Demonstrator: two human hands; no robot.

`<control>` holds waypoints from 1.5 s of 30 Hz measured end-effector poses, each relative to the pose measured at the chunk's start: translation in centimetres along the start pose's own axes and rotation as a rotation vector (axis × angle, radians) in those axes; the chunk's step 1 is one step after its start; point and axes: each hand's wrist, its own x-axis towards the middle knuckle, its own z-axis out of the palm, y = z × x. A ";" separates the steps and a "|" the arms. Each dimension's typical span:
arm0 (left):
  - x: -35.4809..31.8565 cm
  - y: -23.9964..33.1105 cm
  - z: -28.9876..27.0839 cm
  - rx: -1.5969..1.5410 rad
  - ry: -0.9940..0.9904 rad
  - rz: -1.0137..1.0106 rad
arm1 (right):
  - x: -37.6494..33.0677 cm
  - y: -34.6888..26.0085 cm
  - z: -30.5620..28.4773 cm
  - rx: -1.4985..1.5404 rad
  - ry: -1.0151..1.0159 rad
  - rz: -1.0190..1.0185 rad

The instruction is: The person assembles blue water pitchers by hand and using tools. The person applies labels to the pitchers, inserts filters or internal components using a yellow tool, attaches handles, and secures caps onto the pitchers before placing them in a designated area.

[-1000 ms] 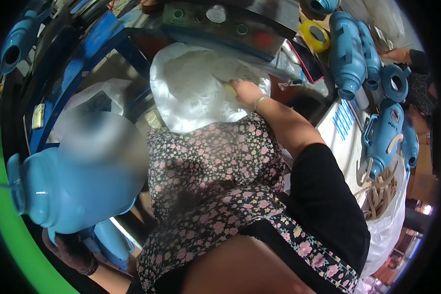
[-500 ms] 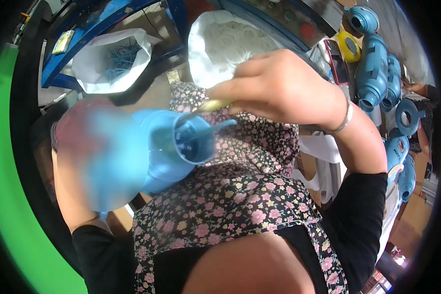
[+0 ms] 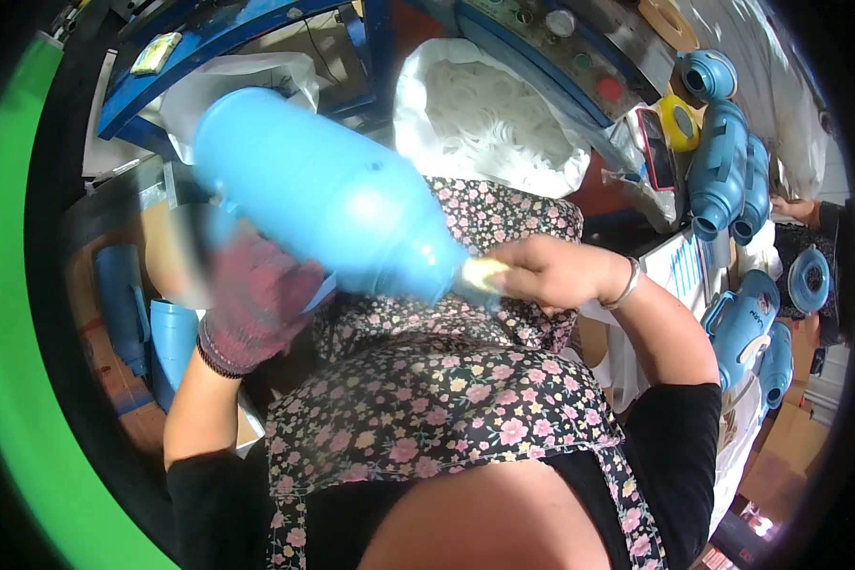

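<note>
A large light-blue plastic thermos shell (image 3: 313,180) hangs tilted over my lap, its neck pointing right and down and its broad end to the upper left. My left hand (image 3: 259,302), in a dark red knit glove, is closed on the shell's underside, near what looks like its handle. My bare right hand (image 3: 560,271) is closed around a small tool with a yellow handle (image 3: 485,274). The tool meets the mouth of the shell's neck; motion blur and the neck obscure its working end.
A white sack of translucent rings (image 3: 494,119) stands ahead, beside another white sack (image 3: 304,81) under a blue metal frame (image 3: 256,27). Several blue shells (image 3: 722,171) stand at right near yellow tape (image 3: 679,123) and a phone (image 3: 655,147). More shells (image 3: 119,294) lie at left. Another person's arm (image 3: 798,209) shows far right.
The shell has swung so its broad end rises to the upper left and its mouth turns away from view. My right hand has moved down, the yellow-handled tool still in it.
</note>
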 end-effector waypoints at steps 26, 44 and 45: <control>2.3 -13.4 -3.8 -0.378 0.510 -0.737 | 9.2 15.1 -8.0 -0.537 0.755 0.258; 1.7 0.8 -11.1 -0.638 0.472 -0.508 | 11.5 11.7 -7.5 0.589 0.808 -0.036; 2.6 1.6 -9.8 -0.724 0.387 -0.484 | 8.9 8.7 -7.8 0.715 0.805 -0.194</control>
